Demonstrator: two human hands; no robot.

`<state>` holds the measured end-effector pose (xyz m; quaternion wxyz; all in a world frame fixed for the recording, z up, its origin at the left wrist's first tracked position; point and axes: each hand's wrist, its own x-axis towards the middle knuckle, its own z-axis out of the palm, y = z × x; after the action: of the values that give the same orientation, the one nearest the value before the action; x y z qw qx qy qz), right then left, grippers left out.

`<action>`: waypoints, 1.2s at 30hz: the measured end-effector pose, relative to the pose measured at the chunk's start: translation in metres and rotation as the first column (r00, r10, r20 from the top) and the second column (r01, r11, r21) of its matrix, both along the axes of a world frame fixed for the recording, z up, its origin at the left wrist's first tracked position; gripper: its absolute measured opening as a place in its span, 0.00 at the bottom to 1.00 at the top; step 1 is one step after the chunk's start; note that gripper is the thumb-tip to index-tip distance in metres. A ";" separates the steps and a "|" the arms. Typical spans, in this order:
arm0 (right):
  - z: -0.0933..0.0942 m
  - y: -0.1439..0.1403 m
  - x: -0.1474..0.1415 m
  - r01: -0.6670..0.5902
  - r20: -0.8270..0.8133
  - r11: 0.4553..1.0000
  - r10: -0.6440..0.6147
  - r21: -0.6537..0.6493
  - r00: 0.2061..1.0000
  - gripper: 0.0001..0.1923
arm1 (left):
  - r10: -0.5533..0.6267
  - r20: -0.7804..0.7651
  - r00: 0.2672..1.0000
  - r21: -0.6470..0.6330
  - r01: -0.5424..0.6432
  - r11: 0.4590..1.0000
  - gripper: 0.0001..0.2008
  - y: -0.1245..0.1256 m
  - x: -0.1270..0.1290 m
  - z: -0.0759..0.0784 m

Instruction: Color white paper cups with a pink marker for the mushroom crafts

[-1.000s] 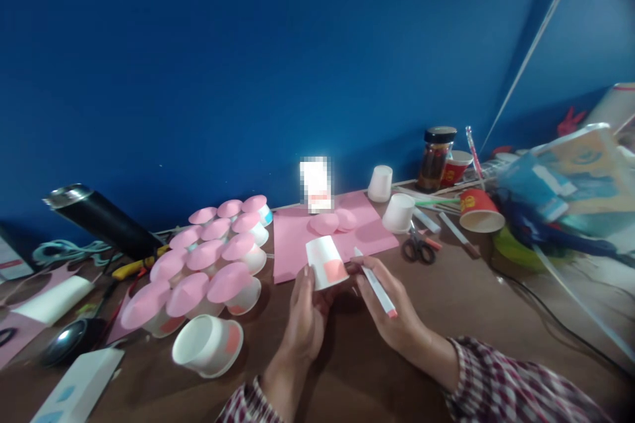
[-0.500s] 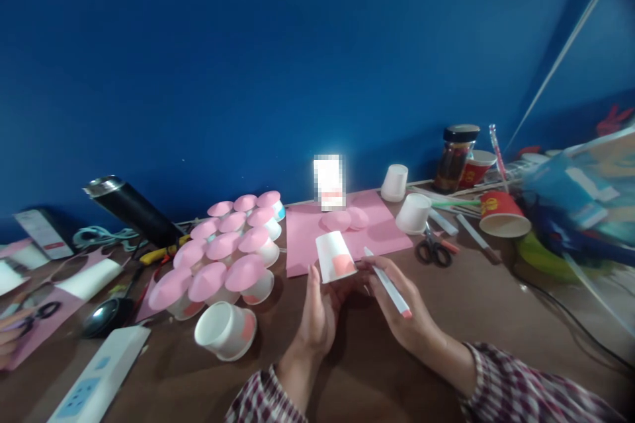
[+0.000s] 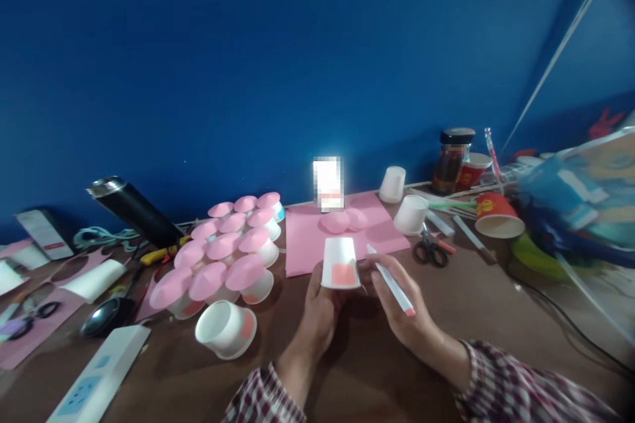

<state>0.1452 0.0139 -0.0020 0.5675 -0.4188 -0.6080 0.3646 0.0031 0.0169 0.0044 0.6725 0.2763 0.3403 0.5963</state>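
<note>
Just below the middle of the frame the left hand (image 3: 317, 307) has its grip closed around a small white paper cup (image 3: 340, 263), held upside down above the brown tabletop (image 3: 446, 304) with a coral-pink square patch facing the camera. Just to the right of it the right hand (image 3: 401, 307) is clenched on a white marker (image 3: 391, 281) with a pink end, the marker slanting down to the right and its upper end near the cup's side; whether it touches the cup cannot be told. Behind the cup lies a pink paper sheet (image 3: 307, 241) with two pink paper discs on it. At centre left stands a cluster of upturned white cups topped with pink caps (image 3: 225, 248), and in front of them one white cup (image 3: 225, 329) lies on its side. Right of the sheet another upturned white cup (image 3: 411, 214) stands beside black-handled scissors (image 3: 430, 250). Farther right a red paper cup (image 3: 496, 217) lies tipped over, with a dark jar (image 3: 451, 160) behind it by the blue wall
</note>
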 end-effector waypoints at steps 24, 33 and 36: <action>0.016 -0.012 -0.001 0.025 0.242 0.965 -0.091 0.262 0.966 0.07 | -0.139 -0.072 0.988 -0.038 0.137 0.990 0.07 -0.005 0.002 0.001; 0.016 0.005 0.014 0.109 0.320 0.877 -0.283 0.467 0.904 0.07 | -0.025 -0.100 0.995 0.042 0.030 0.999 0.18 -0.005 0.000 0.003; 0.012 0.016 0.023 0.172 0.323 0.847 -0.369 0.503 0.872 0.08 | 0.045 -0.108 0.993 0.035 -0.042 0.999 0.15 -0.004 -0.002 0.000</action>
<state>0.1681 0.0299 0.0104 0.5569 -0.4227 -0.7144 0.0296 0.0011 0.0130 0.0045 0.6352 0.3117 0.3728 0.6003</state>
